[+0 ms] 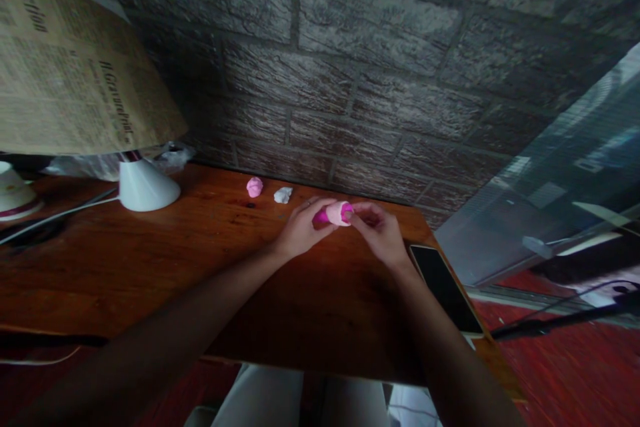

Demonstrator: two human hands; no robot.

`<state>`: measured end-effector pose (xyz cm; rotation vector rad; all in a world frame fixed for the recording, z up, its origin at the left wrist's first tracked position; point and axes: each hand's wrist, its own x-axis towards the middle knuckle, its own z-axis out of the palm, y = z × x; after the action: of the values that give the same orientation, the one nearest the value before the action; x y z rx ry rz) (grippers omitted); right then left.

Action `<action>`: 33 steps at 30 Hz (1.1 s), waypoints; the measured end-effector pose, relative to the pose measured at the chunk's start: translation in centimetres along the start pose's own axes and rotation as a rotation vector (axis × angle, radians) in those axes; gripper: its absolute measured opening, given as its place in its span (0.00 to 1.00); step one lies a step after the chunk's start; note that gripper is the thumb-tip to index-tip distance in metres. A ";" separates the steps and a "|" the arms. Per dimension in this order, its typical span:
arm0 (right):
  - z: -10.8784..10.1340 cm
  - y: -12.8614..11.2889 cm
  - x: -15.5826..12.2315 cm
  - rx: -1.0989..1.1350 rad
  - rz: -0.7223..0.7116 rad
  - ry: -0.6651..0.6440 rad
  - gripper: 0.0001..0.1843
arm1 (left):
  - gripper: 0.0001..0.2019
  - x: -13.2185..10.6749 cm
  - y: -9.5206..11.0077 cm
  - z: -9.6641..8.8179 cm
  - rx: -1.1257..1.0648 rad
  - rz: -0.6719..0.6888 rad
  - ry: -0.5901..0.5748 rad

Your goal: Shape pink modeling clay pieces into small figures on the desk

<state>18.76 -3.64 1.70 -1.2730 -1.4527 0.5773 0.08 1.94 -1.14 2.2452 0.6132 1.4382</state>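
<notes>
Above the wooden table, both hands meet at a soft pink piece [338, 214] that looks like modelling clay, pale pink around the middle and bright magenta at both ends. My left hand [306, 227] grips it from the left, fingers and thumb closed around it. My right hand [379, 232] pinches its magenta right end between thumb and fingers. On the table behind them lie a crumpled pink lump [255, 187] and a smaller white lump [283, 195], both apart from the hands.
A lamp with a newsprint shade [85, 73] and white base [147, 185] stands at the left, near a paper cup [15, 193]. A dark-screened tablet or large phone [445, 287] lies by the right table edge. A grey brick wall [350, 73] rises behind the table [165, 267].
</notes>
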 end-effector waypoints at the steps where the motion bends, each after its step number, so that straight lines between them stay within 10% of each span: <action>1: -0.1 0.0 0.0 -0.011 -0.002 0.005 0.20 | 0.20 0.0 0.0 0.0 0.003 0.004 -0.004; 21: 0.2 0.0 -0.2 0.028 0.032 0.003 0.18 | 0.20 0.0 -0.2 0.0 0.043 0.000 -0.029; 33: -0.7 0.1 0.7 0.362 0.320 0.209 0.20 | 0.20 0.2 -1.4 -0.8 0.260 -0.059 0.005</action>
<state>19.55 -3.16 2.14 -1.2379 -0.9273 0.8502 -0.78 3.26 -1.46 2.3951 0.9069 1.4042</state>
